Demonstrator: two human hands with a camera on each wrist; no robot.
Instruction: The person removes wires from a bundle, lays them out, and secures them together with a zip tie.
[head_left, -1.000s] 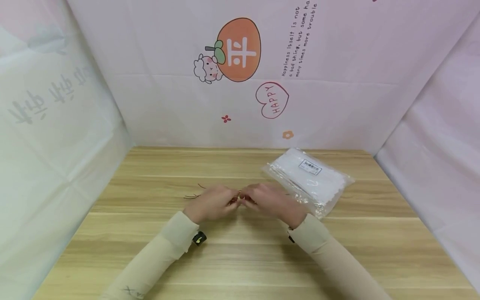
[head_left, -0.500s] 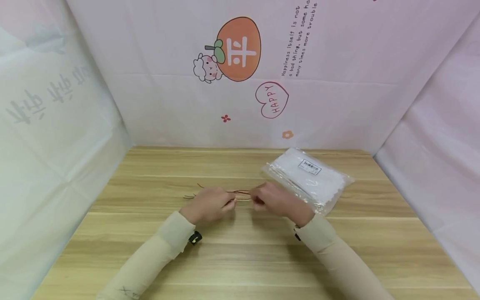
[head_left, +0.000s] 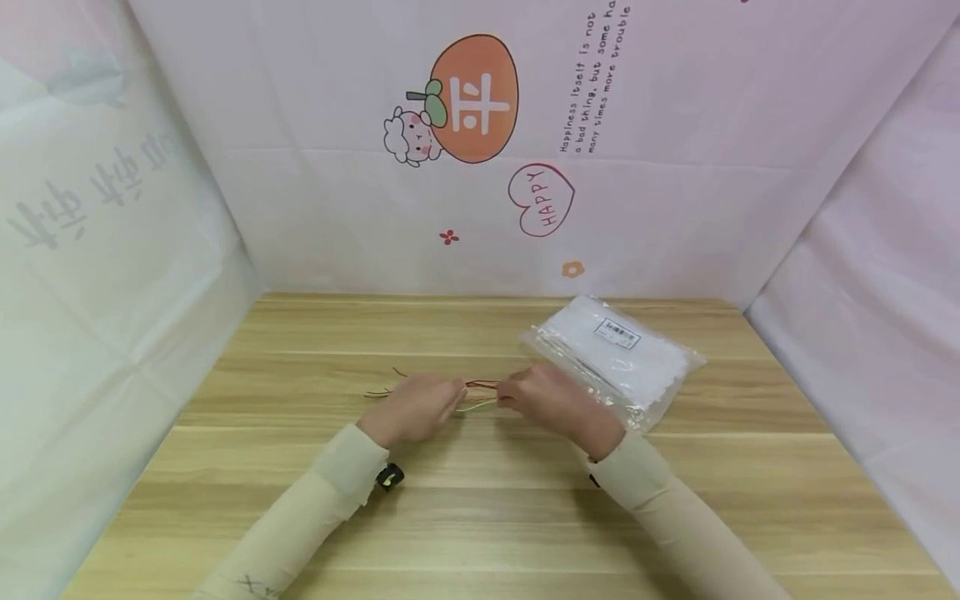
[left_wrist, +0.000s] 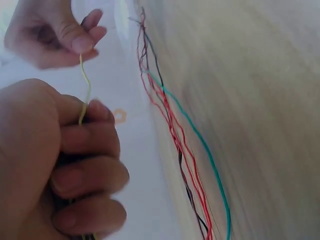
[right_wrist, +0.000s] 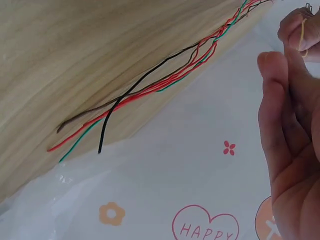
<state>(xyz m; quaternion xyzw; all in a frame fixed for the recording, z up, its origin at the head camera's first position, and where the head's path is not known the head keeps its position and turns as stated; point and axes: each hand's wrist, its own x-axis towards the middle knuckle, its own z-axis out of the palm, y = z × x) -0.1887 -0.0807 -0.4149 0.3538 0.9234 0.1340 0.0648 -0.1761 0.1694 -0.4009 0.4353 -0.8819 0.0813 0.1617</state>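
Observation:
A thin yellow wire [left_wrist: 87,82] runs between the two hands, slightly slack. My left hand [head_left: 415,408] grips it with curled fingers; in the left wrist view more thin strands show below those fingers. My right hand [head_left: 553,402] pinches the other end between thumb and fingertip, a short distance to the right. On the table beyond the hands lies a loose bundle of red wires [left_wrist: 186,152], with a green wire [left_wrist: 206,145] and black and brown ones. Several of its ends, including a black wire [right_wrist: 145,75], fan out in the right wrist view.
A clear plastic bag [head_left: 637,358] with white contents and a barcode label lies behind the right hand. The wooden table [head_left: 465,517] extends in front of the arms. White printed cloth [head_left: 360,217] walls stand at the back and both sides.
The hands were nearly touching a second ago and have drawn apart, the right hand moving rightward. Since half a second ago, the yellow wire between them has slackened and its left end sits lower.

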